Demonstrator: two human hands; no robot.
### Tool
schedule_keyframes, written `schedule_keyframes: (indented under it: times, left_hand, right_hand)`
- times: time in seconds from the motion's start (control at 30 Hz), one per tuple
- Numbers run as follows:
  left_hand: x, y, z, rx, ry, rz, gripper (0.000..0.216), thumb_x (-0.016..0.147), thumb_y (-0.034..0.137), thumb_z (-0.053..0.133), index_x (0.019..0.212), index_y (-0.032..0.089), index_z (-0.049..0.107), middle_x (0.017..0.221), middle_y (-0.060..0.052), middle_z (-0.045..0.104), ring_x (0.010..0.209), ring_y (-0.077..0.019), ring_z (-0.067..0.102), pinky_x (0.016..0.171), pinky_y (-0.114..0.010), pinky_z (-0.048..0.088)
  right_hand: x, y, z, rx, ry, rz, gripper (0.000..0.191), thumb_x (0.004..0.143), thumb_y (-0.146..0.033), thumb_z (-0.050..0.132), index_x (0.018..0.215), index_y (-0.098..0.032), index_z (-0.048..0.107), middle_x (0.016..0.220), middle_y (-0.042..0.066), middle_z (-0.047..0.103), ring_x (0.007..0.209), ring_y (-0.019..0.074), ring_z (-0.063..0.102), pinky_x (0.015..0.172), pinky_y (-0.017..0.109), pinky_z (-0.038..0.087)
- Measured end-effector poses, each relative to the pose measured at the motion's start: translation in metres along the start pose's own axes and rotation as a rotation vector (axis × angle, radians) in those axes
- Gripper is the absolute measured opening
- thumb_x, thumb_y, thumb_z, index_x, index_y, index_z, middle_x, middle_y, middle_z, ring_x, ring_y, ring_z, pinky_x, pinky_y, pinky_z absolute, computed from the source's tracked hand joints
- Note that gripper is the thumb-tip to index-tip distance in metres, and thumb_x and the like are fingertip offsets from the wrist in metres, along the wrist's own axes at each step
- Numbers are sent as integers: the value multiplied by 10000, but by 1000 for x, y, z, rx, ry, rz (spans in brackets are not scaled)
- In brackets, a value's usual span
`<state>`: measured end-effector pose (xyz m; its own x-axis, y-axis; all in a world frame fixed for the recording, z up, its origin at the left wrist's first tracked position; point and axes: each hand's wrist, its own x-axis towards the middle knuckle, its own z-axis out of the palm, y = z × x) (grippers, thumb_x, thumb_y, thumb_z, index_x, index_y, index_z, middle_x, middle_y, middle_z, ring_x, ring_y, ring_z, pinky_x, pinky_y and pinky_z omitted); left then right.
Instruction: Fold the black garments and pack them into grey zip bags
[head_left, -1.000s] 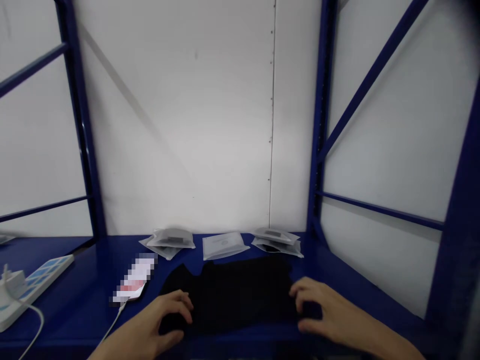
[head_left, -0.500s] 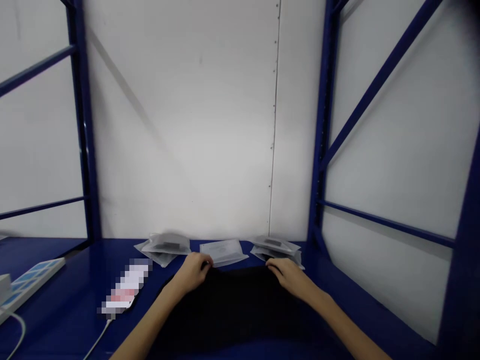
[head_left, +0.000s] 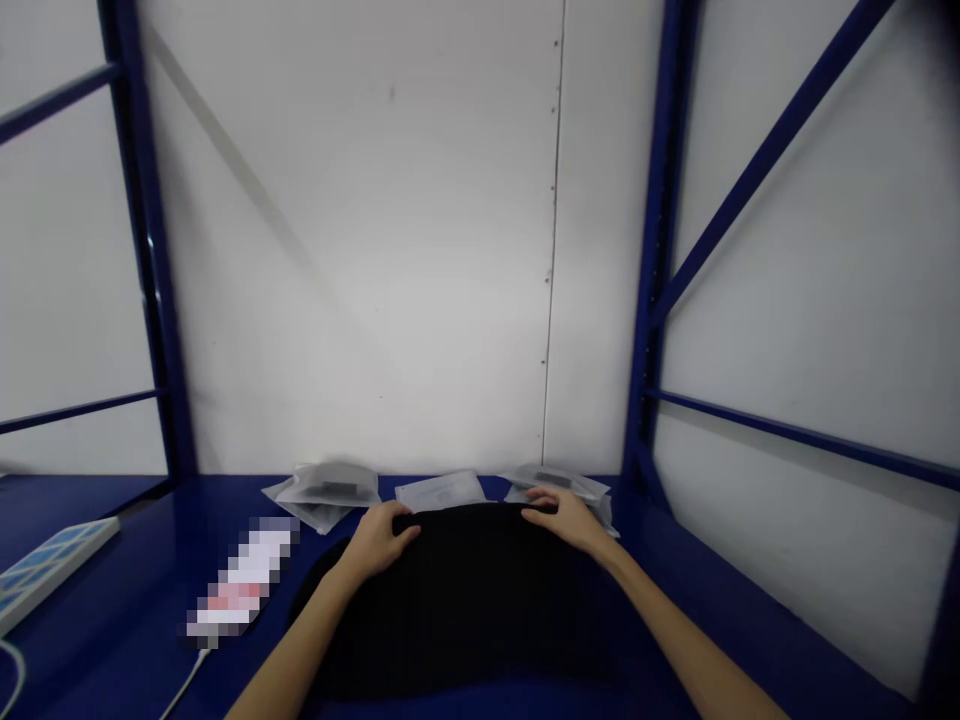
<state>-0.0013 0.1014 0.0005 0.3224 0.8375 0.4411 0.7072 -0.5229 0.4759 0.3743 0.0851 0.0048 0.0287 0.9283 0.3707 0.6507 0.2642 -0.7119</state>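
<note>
A piece of black cloth lies spread in front of me on the blue table, its far edge slightly raised. My left hand grips the far edge near its left end, thumb on the near side. At the right end of that edge, my right hand has its thumb in front of the cloth and its fingers behind. What kind of garment or fabric item this is cannot be made out.
Frosted plastic bags lie along the back: a left pile, a middle bag and a right pile. A blurred-out phone on a white cable and a power strip sit left. Blue rack posts flank the table.
The far edge of the cloth has risen a little and now covers more of the middle bag. My right fingers have spread somewhat from the thumb. The view has shifted slightly.
</note>
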Motion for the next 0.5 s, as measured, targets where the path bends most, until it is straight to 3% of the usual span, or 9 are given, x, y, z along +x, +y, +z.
schedule_keyframes:
  times: [0.13, 0.3, 0.4, 0.5]
  left_hand:
    - [2, 7, -9, -56, 18, 26, 143, 824, 244, 706, 947, 187, 752, 1027, -77, 762, 1016, -256, 689, 936, -349, 488]
    - [-7, 32, -35, -160, 22, 201, 144, 790, 114, 646, 868, 198, 732, 980, -43, 733, 942, -212, 671, 889, -320, 493]
    - [-23, 37, -43, -105, -82, 299, 319, 697, -16, 550, 814, 212, 739, 983, -27, 717, 944, -191, 655, 872, -300, 485]
    - [-39, 31, -44, -37, -194, 322, 404, 640, -59, 491, 772, 223, 747, 978, -20, 722, 952, -187, 659, 885, -304, 495]
  right_hand:
    - [-7, -12, -5, -68, 35, -69, 193, 756, -377, 712, 859, -232, 786, 967, 62, 802, 1002, 301, 726, 962, 443, 518]
    - [-25, -26, -16, -62, 187, -244, 173, 826, -390, 690, 877, -271, 804, 989, 50, 799, 992, 288, 725, 953, 456, 534]
    - [-47, -21, -25, -77, 78, -346, 160, 852, -394, 703, 875, -281, 815, 1034, 56, 787, 999, 268, 722, 948, 430, 547]
    - [-68, -16, -31, -156, -87, -327, 165, 870, -401, 699, 896, -299, 825, 1135, 60, 767, 1074, 270, 704, 981, 424, 539]
